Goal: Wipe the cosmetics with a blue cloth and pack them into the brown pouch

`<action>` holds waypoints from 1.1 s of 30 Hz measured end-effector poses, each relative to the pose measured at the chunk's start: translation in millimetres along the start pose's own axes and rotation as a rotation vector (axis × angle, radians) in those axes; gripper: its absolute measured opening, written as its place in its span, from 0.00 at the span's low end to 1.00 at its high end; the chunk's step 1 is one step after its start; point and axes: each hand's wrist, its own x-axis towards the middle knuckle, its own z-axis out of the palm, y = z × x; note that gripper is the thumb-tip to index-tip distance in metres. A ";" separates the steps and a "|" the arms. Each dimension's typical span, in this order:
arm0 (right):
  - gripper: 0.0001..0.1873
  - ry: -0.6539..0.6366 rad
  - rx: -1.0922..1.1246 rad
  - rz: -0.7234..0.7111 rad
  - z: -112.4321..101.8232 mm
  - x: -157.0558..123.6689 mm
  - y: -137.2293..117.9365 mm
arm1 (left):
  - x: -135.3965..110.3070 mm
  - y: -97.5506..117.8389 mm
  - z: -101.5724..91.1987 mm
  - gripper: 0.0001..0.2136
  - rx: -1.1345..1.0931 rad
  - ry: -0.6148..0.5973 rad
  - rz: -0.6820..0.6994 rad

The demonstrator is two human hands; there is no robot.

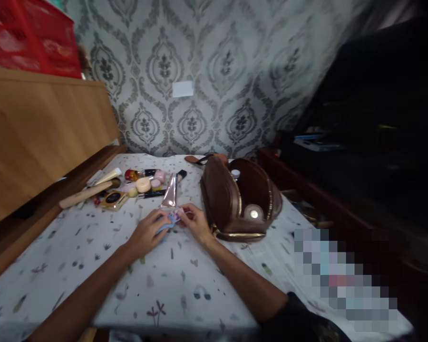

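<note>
Blue-pink item (171, 220) | left grip (148, 232), right grip (197, 224): both pinching it | brown bag (221, 202): gaping, alongside

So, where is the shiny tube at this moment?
In the head view, the shiny tube is left of centre on the cloth, beyond the left hand and left of the brown bag.

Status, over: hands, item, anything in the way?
Left hand, right hand: both on small blue-purple item. Brown bag open at right. Metallic tube close beyond, possible obstacle.
</note>
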 end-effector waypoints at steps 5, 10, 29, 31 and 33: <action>0.25 0.055 0.017 -0.011 -1.9 0.3 -4.8 | -1.7 -9.7 -0.8 0.07 0.021 0.024 -0.090; 0.28 0.092 0.027 0.003 -1.8 -1.2 -12.2 | -0.8 -7.7 -5.7 0.07 0.053 0.111 -0.167; 0.29 0.198 0.175 0.043 -0.8 6.4 -8.5 | 4.6 -9.0 0.9 0.09 0.171 0.018 -0.053; 0.28 0.207 0.191 0.047 -0.7 6.7 -7.3 | 3.8 -10.3 -1.4 0.10 0.131 0.015 -0.095; 0.27 0.214 0.192 0.037 -0.6 7.0 -5.5 | 2.9 -11.2 -2.6 0.10 0.096 0.012 -0.136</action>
